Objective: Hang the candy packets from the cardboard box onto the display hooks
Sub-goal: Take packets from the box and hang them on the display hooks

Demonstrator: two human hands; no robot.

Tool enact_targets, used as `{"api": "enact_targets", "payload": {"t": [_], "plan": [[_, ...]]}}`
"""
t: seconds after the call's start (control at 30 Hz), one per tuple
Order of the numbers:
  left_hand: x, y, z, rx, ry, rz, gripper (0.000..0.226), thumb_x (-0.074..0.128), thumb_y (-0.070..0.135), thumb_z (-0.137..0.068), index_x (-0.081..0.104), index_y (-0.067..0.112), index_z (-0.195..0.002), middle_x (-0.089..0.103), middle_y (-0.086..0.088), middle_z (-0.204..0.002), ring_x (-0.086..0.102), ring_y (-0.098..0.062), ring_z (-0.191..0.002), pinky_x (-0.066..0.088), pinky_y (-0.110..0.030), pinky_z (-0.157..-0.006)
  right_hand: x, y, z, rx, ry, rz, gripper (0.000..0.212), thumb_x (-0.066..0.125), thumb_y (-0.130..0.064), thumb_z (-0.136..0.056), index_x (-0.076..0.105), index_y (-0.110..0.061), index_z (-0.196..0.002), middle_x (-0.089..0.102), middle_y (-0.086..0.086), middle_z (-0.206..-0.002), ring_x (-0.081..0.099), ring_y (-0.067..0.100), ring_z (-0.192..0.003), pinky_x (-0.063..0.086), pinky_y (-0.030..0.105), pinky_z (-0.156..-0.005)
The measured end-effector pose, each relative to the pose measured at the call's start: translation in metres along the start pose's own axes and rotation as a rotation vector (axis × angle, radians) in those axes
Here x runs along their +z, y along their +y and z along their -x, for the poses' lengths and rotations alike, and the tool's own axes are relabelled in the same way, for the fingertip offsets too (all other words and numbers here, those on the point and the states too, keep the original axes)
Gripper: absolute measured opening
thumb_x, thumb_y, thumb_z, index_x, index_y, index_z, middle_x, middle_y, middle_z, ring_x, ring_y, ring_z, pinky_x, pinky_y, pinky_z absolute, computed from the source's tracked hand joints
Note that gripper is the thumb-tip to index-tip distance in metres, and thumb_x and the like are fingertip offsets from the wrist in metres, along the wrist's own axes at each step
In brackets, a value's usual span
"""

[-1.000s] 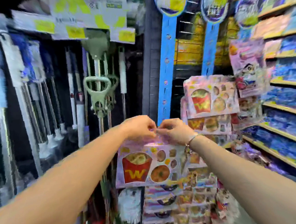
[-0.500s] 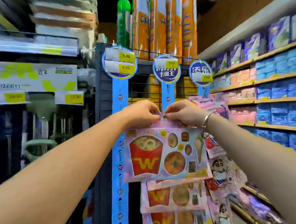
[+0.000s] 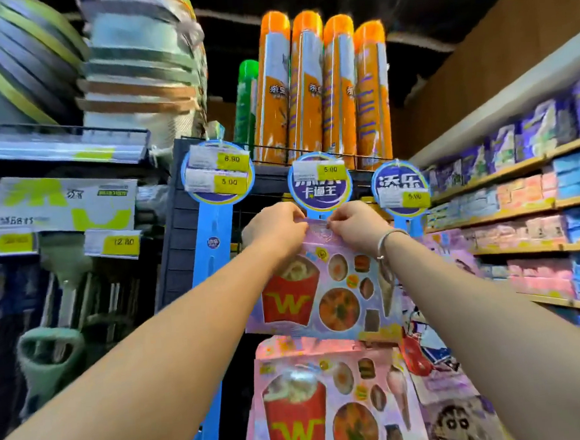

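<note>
Well off to the left of the left hand hang mops, and just beside that hand runs a blue strip with price tags at its head. The left hand pinches the top edge of a candy packet at its left corner. The right hand, with a bracelet at the wrist, pinches the same edge on the other side. The packet hangs below both hands, and its top sits just under a round sign. The hook is likely there, but the fingers hide it, so it cannot be told whether the hole is on. Directly below, a matching packet already hangs, with cartoon packets lower right of the right hand. The task looks partly done, with this packet at the point of hooking. The cardboard box is out of view, so how many packets remain cannot be judged.
</note>
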State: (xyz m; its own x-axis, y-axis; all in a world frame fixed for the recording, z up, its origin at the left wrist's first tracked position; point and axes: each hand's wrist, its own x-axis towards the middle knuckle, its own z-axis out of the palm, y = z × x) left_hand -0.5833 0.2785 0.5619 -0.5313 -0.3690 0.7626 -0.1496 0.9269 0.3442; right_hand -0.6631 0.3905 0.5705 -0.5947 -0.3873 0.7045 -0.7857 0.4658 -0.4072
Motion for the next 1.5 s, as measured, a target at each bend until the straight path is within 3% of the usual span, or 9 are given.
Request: {"api": "enact_targets", "payload": {"t": [0.07, 0.17, 0.4, 0.6, 0.77, 0.97, 1.13, 1.33, 1.5], "plan": [[0.003, 0.0, -0.007, -0.023, 0.023, 0.001, 0.025, 0.052, 0.035, -0.092, 0.06, 0.028, -0.114, 0.061, 0.002, -0.122, 0.056, -0.024, -0.113, 0.044, -0.031, -0.084, 0.004, 0.002, -0.008, 0.023, 0.026, 0.001, 0.021, 0.053, -0.02, -0.09, 0.063, -0.016, -0.073, 0.064, 0.011, -0.09, 0.058, 0.031, -0.097, 0.04, 0.05, -0.101], [0.008, -0.001, -0.017, -0.051, 0.047, -0.008, 0.023, 0.052, 0.035, -0.091, 0.057, 0.027, -0.113, 0.06, 0.002, -0.12, 0.056, -0.023, -0.112, 0.041, -0.03, -0.079, 0.009, 0.003, -0.015, 0.032, 0.066, 0.017, 0.02, 0.05, -0.02, -0.093, 0.067, -0.01, -0.095, 0.067, 0.011, -0.103, 0.056, 0.031, -0.103, 0.039, 0.04, -0.098], [0.014, -0.003, -0.031, -0.06, 0.148, 0.005, 0.023, 0.057, 0.037, -0.087, 0.058, 0.024, -0.106, 0.049, -0.003, -0.116, 0.057, -0.025, -0.102, 0.043, -0.032, -0.077, 0.017, 0.005, -0.03, -0.024, 0.212, 0.044, 0.022, 0.044, -0.015, -0.092, 0.064, -0.022, -0.099, 0.065, 0.005, -0.108, 0.052, 0.027, -0.11, 0.027, 0.04, -0.097], [0.018, -0.007, -0.025, -0.039, 0.169, 0.011, 0.02, 0.057, 0.037, -0.087, 0.058, 0.024, -0.103, 0.048, -0.003, -0.116, 0.057, -0.024, -0.098, 0.04, -0.03, -0.07, 0.016, 0.003, -0.029, 0.005, 0.108, 0.101, 0.021, 0.044, -0.016, -0.093, 0.057, -0.032, -0.089, 0.062, 0.004, -0.113, 0.046, 0.025, -0.116, 0.025, 0.043, -0.097], [0.018, -0.01, -0.017, -0.016, 0.2, -0.017, 0.022, 0.056, 0.04, -0.089, 0.056, 0.023, -0.103, 0.048, -0.002, -0.115, 0.056, -0.024, -0.098, 0.037, -0.03, -0.068, 0.012, 0.002, -0.029, -0.04, 0.055, 0.063, 0.026, 0.043, -0.013, -0.092, 0.053, -0.03, -0.075, 0.064, 0.003, -0.103, 0.054, 0.025, -0.108, 0.032, 0.045, -0.104], [0.016, -0.011, -0.016, -0.01, 0.196, 0.046, 0.019, 0.059, 0.038, -0.087, 0.057, 0.023, -0.098, 0.047, -0.001, -0.112, 0.057, -0.023, -0.094, 0.04, -0.029, -0.068, -0.001, -0.002, -0.018, -0.115, 0.016, 0.197, 0.025, 0.039, -0.019, -0.097, 0.061, -0.026, -0.106, 0.065, 0.0, -0.109, 0.053, 0.023, -0.106, 0.021, 0.046, -0.105], [0.014, -0.01, -0.019, 0.0, 0.212, 0.023, 0.021, 0.058, 0.037, -0.088, 0.058, 0.021, -0.101, 0.044, 0.0, -0.114, 0.056, -0.021, -0.094, 0.042, -0.031, -0.069, 0.002, -0.004, -0.016, -0.136, -0.049, 0.176, 0.015, 0.047, -0.021, -0.093, 0.06, -0.026, -0.088, 0.06, -0.001, -0.088, 0.056, 0.026, -0.102, 0.029, 0.052, -0.106], [0.009, -0.008, -0.021, 0.016, 0.224, -0.006, 0.021, 0.058, 0.037, -0.088, 0.059, 0.022, -0.102, 0.043, -0.001, -0.113, 0.056, -0.021, -0.096, 0.039, -0.029, -0.069, -0.004, -0.012, -0.021, -0.122, -0.018, 0.14, 0.023, 0.05, -0.009, -0.09, 0.071, -0.01, -0.098, 0.059, 0.007, -0.088, 0.052, 0.026, -0.09, 0.042, 0.043, -0.098], [0.011, -0.009, -0.022, 0.022, 0.232, -0.017, 0.023, 0.057, 0.038, -0.089, 0.059, 0.022, -0.105, 0.044, -0.001, -0.114, 0.056, -0.021, -0.095, 0.039, -0.03, -0.067, -0.005, -0.01, -0.022, -0.149, -0.009, 0.067, 0.023, 0.055, -0.008, -0.089, 0.07, -0.007, -0.106, 0.068, 0.011, -0.108, 0.051, 0.016, -0.084, 0.041, 0.022, -0.074]]}}
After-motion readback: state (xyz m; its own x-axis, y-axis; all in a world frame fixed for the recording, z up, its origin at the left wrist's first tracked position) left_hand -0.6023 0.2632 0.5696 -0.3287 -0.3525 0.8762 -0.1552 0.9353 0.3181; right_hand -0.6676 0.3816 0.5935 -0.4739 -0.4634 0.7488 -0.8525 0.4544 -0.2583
